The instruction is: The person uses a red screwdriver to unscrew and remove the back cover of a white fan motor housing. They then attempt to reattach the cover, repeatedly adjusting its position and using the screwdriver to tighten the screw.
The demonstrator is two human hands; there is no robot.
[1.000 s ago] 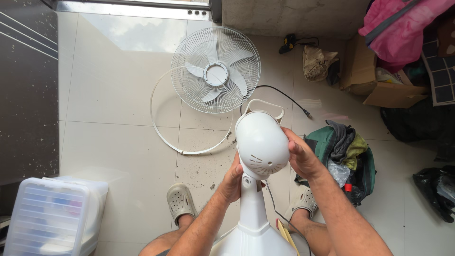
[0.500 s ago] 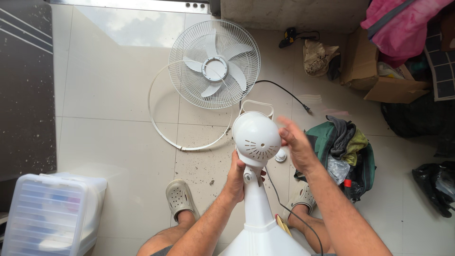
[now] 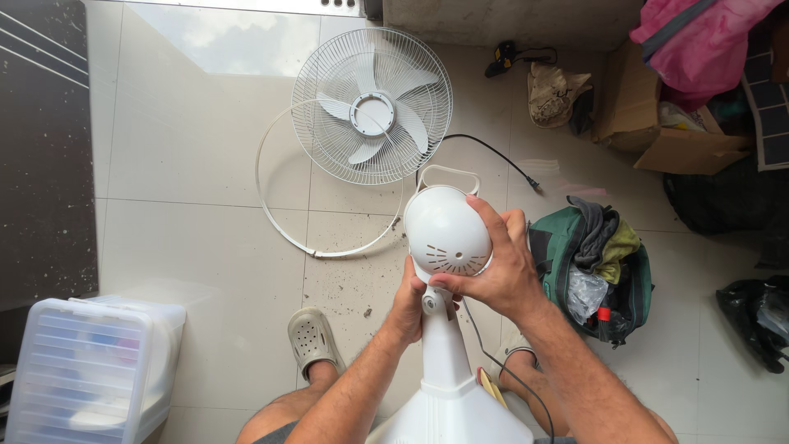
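Observation:
A white fan motor housing (image 3: 444,232) sits on top of a white stand neck (image 3: 445,345), close below me. My right hand (image 3: 498,261) wraps over the housing's right side, thumb under its vented lower edge. At the joint where housing meets neck, my left hand (image 3: 408,301) grips from the left. A white fan grille with its blades (image 3: 371,105) lies flat on the tiled floor beyond, and a loose white ring (image 3: 283,222) lies partly under it.
A clear plastic storage box (image 3: 86,366) stands at the lower left. A green bag stuffed with cloth (image 3: 596,267) lies to the right, a cardboard box (image 3: 657,131) and pink bag behind it. The black power cord (image 3: 493,156) runs across the floor. My sandalled feet (image 3: 311,339) flank the stand.
The motor housing has tilted further forward and down. My right hand has slid over its top and side; my left hand stays at the neck joint.

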